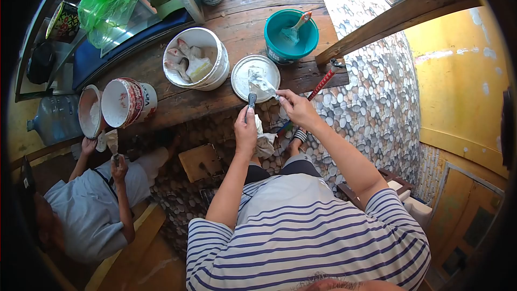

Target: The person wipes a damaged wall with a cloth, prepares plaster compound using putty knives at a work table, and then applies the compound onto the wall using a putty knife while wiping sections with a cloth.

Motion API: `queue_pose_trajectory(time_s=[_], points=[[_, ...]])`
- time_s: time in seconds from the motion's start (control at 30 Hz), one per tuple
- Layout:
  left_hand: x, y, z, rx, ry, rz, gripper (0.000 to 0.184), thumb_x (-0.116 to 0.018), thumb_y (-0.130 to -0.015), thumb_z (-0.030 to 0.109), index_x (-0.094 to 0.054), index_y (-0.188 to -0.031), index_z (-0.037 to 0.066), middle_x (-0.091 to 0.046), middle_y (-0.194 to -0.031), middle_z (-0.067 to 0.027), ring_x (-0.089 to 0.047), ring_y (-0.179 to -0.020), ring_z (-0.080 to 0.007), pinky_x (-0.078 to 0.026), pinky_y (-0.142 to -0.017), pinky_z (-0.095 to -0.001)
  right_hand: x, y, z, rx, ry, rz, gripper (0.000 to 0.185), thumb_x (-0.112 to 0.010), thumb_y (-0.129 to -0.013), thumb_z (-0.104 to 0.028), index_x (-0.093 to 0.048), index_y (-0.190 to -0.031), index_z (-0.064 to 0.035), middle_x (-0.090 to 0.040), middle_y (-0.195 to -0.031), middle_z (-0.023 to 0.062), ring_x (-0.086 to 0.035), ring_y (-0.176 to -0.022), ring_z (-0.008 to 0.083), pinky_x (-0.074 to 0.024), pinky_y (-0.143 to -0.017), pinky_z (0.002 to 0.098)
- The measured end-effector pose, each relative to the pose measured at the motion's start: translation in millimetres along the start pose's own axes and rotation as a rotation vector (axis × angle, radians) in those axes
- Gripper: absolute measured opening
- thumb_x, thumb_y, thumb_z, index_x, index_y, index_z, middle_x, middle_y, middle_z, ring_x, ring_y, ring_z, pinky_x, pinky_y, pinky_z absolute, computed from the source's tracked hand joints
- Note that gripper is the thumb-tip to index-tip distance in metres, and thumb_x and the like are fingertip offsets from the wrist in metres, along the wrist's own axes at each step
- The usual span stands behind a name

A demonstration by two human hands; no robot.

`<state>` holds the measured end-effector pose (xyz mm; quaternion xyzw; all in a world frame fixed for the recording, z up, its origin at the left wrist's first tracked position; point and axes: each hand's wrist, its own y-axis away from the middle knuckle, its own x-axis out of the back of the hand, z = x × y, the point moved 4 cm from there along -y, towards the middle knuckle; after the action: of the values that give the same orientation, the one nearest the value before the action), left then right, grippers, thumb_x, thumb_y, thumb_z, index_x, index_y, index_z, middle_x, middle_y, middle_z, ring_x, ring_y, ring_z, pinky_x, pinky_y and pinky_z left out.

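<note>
My right hand (295, 109) is closed on a putty knife (262, 82), whose pale, smeared blade lies over a round white lid (239, 87) at the table's front edge. My left hand (246, 132) is closed around a tool with a dark grey handle (252, 100). That handle points up toward the lid, and I cannot make out the tool's blade. Behind the lid stands a teal bucket (273, 48) with a paintbrush (293, 31) in it. Left of the lid is a white bucket (219, 67) holding several brushes with pale handles.
A co-worker (97, 205) sits at the left, holding a scraper (112, 141) and a tub (90, 112). A white paint bucket (141, 102) lies tilted nearby. Green plastic (113, 0) hangs at the back left. A wooden beam (388, 19) rises at the right.
</note>
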<state>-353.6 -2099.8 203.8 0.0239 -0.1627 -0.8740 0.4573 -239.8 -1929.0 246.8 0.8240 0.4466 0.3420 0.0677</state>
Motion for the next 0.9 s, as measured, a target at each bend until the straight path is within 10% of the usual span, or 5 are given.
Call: queue_pose_trajectory(time_s=[0.23, 0.9], points=[[1, 8, 10, 0.061, -0.039, -0.073, 0.043, -0.058, -0.108, 0.031, -0.064, -0.132, -0.004, -0.062, -0.092, 0.0032, -0.052, -0.078, -0.0043, -0.045, -0.069, -0.0235, -5, 4, 3, 0.113, -0.018, 0.095, 0.031, -0.057, -0.105, -0.027, -0.065, -0.131, -0.013, -0.07, -0.082, 0.0155, -0.07, -0.076, 0.0275, -0.0531, -0.072, 0.0396], [2, 11, -1, 0.079, -0.008, 0.001, 0.044, -0.056, -0.108, 0.033, -0.064, -0.127, -0.005, -0.064, -0.09, -0.0024, -0.055, -0.078, -0.0094, -0.048, -0.071, -0.0286, -5, 44, 4, 0.092, 0.036, 0.076, 0.026, -0.055, -0.104, -0.026, -0.064, -0.124, -0.0123, -0.072, -0.085, 0.0241, -0.069, -0.082, 0.0458, -0.0533, -0.073, 0.0544]])
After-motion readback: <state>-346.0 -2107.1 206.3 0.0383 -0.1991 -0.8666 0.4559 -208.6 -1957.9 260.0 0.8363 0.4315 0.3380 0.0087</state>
